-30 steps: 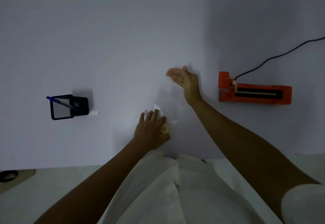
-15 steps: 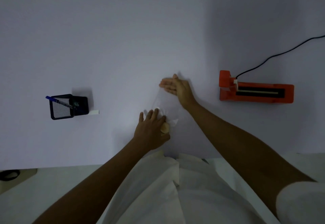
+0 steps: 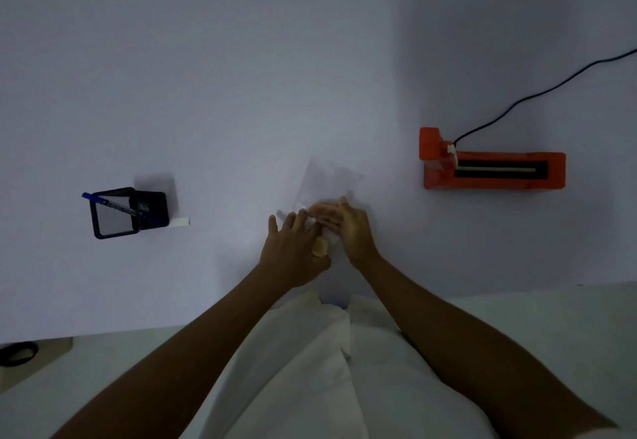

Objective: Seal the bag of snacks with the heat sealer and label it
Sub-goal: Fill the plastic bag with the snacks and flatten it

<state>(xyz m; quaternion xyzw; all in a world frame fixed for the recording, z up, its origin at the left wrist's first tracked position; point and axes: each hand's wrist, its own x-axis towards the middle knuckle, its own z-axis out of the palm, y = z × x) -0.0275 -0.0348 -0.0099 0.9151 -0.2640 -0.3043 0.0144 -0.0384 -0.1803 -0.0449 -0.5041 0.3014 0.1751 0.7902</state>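
A clear plastic bag (image 3: 325, 180) lies flat on the white table, its far part faint against the surface. A pale round snack (image 3: 320, 246) shows at the bag's near end. My left hand (image 3: 293, 249) presses palm-down on that near end, fingers spread. My right hand (image 3: 348, 228) lies flat on the bag right beside the left, fingers together and touching it. The orange heat sealer (image 3: 493, 166) sits to the right, lid down, with a black cable (image 3: 537, 93) running off to the upper right. A small white label (image 3: 181, 222) lies by the pen holder.
A black mesh pen holder (image 3: 127, 212) with a blue pen (image 3: 103, 200) stands at the left. The table's near edge (image 3: 138, 330) runs just before my body. A dark object (image 3: 17, 352) lies on a lower surface at the bottom left.
My right hand has slid back along the bag from its far end toward me, and now rests next to my left hand. The left hand has stayed pressing on the near end.
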